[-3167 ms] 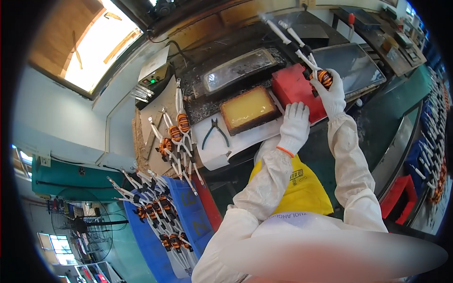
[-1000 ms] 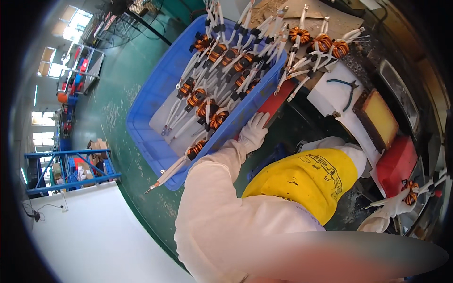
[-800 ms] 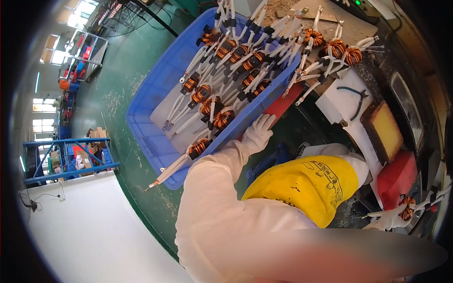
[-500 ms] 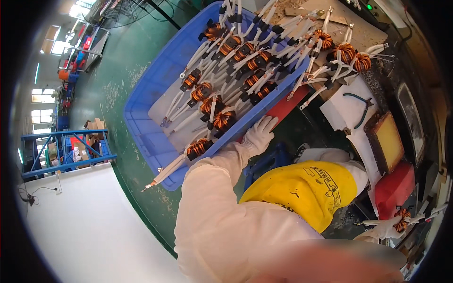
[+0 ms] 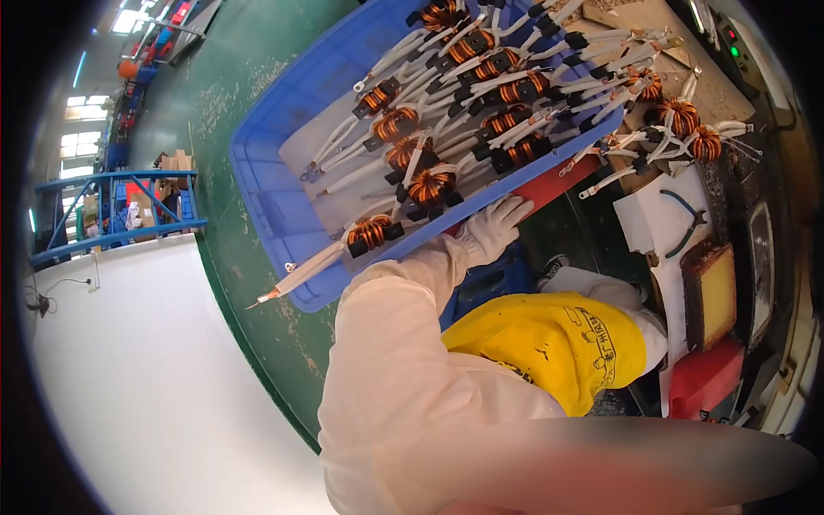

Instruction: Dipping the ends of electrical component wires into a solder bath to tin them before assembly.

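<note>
"Where's the right hand?"
"Out of sight; a blurred patch (image 5: 635, 459) covers the lower right."
"And the left hand (image 5: 493, 230)?"
"Palm hidden, so I can't tell if it grips anything."
"The blue bin (image 5: 262, 176)?"
"Cut off at the top; the left sleeve (image 5: 416, 279) hides part of its near wall. What's on the blue rack (image 5: 120, 241) is too small to name."

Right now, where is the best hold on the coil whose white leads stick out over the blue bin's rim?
Probably the orange-wound ring of the coil, from above: it is rounded, and its top is uncovered in the open blue bin. The white leads look a poorer hold, being thin and reaching past the rim.
</note>
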Action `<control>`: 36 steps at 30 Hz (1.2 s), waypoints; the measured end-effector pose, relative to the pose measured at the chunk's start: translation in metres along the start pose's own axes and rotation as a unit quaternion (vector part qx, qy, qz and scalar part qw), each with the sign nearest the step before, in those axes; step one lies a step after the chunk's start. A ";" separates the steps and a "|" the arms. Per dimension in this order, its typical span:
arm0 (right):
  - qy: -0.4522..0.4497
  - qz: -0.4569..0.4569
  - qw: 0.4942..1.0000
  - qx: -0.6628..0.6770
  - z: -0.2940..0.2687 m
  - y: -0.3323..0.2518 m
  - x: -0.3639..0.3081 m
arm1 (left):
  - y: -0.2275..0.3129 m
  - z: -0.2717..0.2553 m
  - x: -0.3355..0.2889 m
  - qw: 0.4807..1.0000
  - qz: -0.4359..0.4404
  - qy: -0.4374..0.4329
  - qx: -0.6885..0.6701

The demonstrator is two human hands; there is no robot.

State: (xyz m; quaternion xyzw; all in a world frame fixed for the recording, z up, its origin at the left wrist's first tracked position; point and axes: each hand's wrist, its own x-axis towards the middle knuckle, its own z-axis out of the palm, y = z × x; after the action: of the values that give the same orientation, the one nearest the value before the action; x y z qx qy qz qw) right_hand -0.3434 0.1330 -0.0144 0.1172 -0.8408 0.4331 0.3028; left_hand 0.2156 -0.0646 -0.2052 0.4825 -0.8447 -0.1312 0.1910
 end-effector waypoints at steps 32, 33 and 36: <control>-0.019 -0.022 0.999 0.042 0.019 -0.019 -0.001 | 0.004 -0.009 0.000 0.998 -0.005 -0.030 0.054; -0.019 -0.020 0.999 0.043 0.018 -0.018 -0.002 | 0.003 -0.007 0.000 0.998 -0.004 -0.030 0.055; -0.021 -0.017 0.999 0.044 0.016 -0.015 -0.003 | 0.002 -0.003 0.000 0.999 -0.001 -0.015 0.043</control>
State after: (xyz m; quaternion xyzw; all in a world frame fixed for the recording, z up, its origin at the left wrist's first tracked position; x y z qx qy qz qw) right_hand -0.3409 0.1113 -0.0131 0.1540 -0.8248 0.4622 0.2870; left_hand 0.2152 -0.0632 -0.2018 0.4890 -0.8519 -0.1022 0.1570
